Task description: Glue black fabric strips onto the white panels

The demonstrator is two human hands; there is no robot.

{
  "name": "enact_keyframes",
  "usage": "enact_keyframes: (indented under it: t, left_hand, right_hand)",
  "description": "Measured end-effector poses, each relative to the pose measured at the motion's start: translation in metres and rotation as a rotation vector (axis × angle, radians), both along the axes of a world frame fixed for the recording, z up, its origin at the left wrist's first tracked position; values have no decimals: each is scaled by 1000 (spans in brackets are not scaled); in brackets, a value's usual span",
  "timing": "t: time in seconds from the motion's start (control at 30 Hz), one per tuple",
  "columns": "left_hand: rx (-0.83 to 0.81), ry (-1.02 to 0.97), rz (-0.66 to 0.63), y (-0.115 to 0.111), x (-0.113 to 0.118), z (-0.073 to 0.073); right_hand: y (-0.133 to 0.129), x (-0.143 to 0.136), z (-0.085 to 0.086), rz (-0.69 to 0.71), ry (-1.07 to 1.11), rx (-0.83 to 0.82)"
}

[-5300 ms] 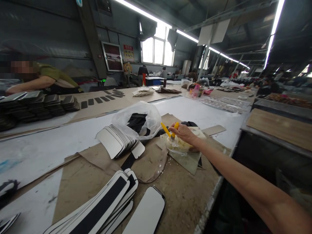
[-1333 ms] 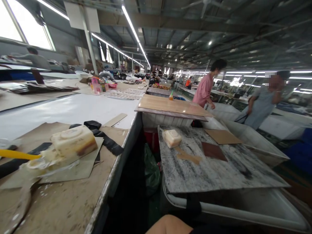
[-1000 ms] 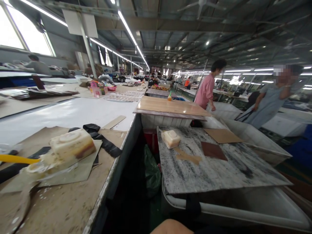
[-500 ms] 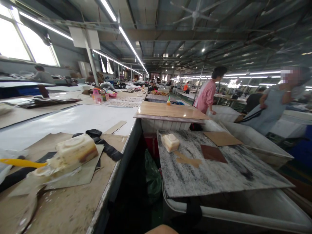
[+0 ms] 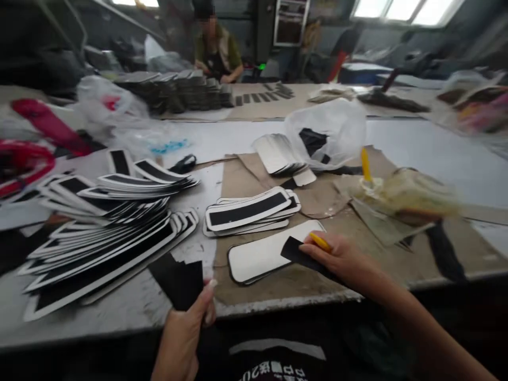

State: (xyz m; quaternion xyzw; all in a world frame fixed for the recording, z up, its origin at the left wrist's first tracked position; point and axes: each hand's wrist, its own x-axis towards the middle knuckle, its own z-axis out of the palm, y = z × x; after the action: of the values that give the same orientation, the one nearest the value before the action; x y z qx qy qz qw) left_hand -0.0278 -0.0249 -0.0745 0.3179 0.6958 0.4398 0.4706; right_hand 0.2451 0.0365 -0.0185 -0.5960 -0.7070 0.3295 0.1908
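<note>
My left hand [image 5: 189, 323] grips several black strips [image 5: 180, 280], fanned out at the table's front edge. In my right hand [image 5: 335, 254] are a yellow-handled tool [image 5: 319, 242] and a black strip [image 5: 304, 256], whose end lies over a white rounded panel [image 5: 270, 254]. Behind that panel sits a small pile of white panels with black centres [image 5: 248, 210]. A large fanned pile of similar panels [image 5: 107, 238] covers the left side. Plain white pieces [image 5: 278, 153] are stacked farther back.
At the right a blurred glue-stained block [image 5: 416, 193] rests beside a second yellow handle [image 5: 365, 165]. Plastic bags [image 5: 333, 129] lie behind. Across the table a person [image 5: 218, 53] stands near dark stacks [image 5: 178, 90].
The view has swung from the aisle and marble-look board to the worktable. Both my hands are now in view, holding black strips, the right also a yellow-handled tool.
</note>
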Motion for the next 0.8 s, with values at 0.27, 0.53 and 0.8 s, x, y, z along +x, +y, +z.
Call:
enact_keyframes:
  t: [0.27, 0.53, 0.8]
  left_hand:
    - [-96, -197, -86, 23, 10, -11]
    - [-132, -208, -142, 38, 5, -20]
    - [-200, -110, -147, 46, 6, -17]
  right_hand:
    - [51, -73, -5, 461, -159, -292]
    - [71, -102, -28, 581, -427, -243]
    - [69, -108, -28, 626, -535, -212]
